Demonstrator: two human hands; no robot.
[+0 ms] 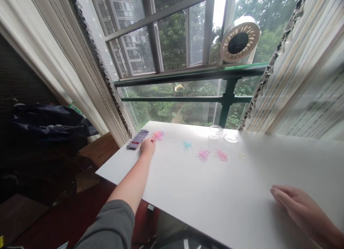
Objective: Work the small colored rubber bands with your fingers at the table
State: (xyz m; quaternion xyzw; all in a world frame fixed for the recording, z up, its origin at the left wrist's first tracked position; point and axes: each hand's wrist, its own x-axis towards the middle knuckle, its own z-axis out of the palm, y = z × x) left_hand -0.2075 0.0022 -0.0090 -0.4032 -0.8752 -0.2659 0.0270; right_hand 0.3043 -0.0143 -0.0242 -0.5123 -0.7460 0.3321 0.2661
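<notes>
My left hand (pixel 147 146) reaches to the far left of the table, fingers pinched at the near edge of a mixed pink, orange and blue pile of tiny bands (pixel 159 135). Whatever sits between those fingertips is too small to make out. To its right lie a turquoise pile (pixel 186 145), a pink-purple pile (pixel 203 155), a pink pile (pixel 221 155) and a few pale yellowish bands (pixel 242 155); they look like small elastic bands. My right hand (pixel 292 202) rests at the right of the table, its fingers closed together and nothing visible in them.
A phone (pixel 138 140) lies just left of my left hand. Near the back edge of the white table (pixel 215 191) stand a clear round container (pixel 215 132) and a clear round lid (pixel 230 138). A white fan (pixel 239 41) is by the window, between curtains (pixel 303 80).
</notes>
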